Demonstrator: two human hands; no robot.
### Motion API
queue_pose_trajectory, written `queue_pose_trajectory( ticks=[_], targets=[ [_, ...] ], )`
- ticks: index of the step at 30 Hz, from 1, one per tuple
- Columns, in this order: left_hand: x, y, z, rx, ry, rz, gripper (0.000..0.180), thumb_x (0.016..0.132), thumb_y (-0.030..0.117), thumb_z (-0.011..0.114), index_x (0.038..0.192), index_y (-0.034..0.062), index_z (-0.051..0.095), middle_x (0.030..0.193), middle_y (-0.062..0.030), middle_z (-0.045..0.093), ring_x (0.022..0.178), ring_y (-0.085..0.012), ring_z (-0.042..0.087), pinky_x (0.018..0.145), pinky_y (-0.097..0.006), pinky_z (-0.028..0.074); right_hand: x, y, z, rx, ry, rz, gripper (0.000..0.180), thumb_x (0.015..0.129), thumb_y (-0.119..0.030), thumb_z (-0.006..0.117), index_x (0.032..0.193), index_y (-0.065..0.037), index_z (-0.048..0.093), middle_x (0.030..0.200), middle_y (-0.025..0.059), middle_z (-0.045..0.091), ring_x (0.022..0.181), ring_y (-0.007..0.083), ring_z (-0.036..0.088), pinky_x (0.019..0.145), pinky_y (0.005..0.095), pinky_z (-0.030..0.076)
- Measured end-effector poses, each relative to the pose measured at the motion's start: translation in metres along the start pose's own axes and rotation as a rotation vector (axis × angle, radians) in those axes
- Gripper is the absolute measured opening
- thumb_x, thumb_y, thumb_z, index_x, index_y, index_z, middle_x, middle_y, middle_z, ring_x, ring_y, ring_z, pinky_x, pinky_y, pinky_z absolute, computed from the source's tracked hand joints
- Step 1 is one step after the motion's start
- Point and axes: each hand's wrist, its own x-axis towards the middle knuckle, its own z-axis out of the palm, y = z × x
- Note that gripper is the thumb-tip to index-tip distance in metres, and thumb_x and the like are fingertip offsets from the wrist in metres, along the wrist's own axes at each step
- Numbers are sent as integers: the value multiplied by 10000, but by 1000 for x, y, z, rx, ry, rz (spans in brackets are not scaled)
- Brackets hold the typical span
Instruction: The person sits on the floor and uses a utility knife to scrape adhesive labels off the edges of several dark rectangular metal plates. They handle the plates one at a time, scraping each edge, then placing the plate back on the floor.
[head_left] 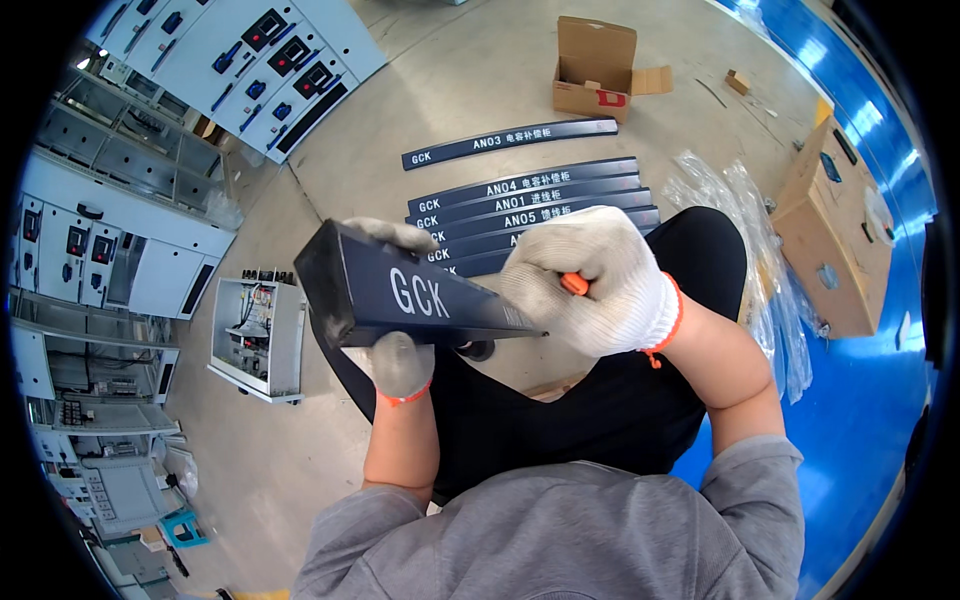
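A long, dark blue-grey nameplate bar with white lettering point(405, 288) is up in front of me, above my lap, its blunt end tilted toward the left and its length running away beneath my other fist. My left hand point(400, 366), in a pale knitted glove with an orange cuff, grips it near that blunt end, thumb under the lower edge and fingers over the upper one; the palm is hidden behind the bar. My right hand point(602, 318), gloved the same way, is curled tight by the far end, fingers closed around a small bright orange piece point(574, 284) that pokes out of the fist; I cannot tell what the rest of it is.

Past my hands, on the grey concrete floor point(450, 85), one matching dark bar point(510, 143) lies apart from a close-set row of similar bars point(530, 182). Beyond them stands an open brown cardboard box point(590, 100). To my right, crumpled clear plastic wrap point(765, 270) lies beside a larger brown carton point(825, 245). To my left sits a light-grey metal electrical unit point(290, 340), its wiring showing, near tall pale cabinets point(205, 75).
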Motion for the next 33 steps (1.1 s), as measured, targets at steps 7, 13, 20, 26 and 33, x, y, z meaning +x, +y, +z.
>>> queue_pose_trajectory(
  ticks=[7,13,20,26,33],
  targets=[
    [12,6,-18,39,-94,-26,953,927,659,614,1493,-83,420,1188,-255,639,1076,-344,665,944,-438,529,-1,-1,-8,130,-110,79,190,894,-18,682,1070,-23,754,885,103,735,647,179,681,648,314,557],
    [12,11,-14,19,-123,111,732,945,373,760,1449,-71,470,1228,-281,675,1080,-328,700,951,-442,583,1,5,4,132,8,76,166,873,-50,714,1037,-26,713,786,80,685,626,165,654,604,297,523],
    [-1,15,-17,-233,-21,-137,489,921,118,653,1349,-91,541,1235,-270,684,1093,-357,713,964,-468,592,3,1,0,93,-88,-119,561,815,-107,750,1342,5,592,735,89,629,576,238,637,571,325,507],
    [-19,18,-4,7,59,-174,463,894,75,692,1320,-43,553,1265,-154,667,1134,-217,671,1000,-348,545,0,-5,17,131,-13,-145,785,837,-116,746,1506,124,412,764,86,664,611,228,662,611,310,522],
    [-30,31,15,82,160,-264,757,756,185,855,1384,4,473,1244,-123,649,1114,-204,674,976,-349,569,7,-7,12,133,-108,-171,761,974,-362,671,1509,122,428,867,122,717,719,251,734,703,333,583]
  ],
)
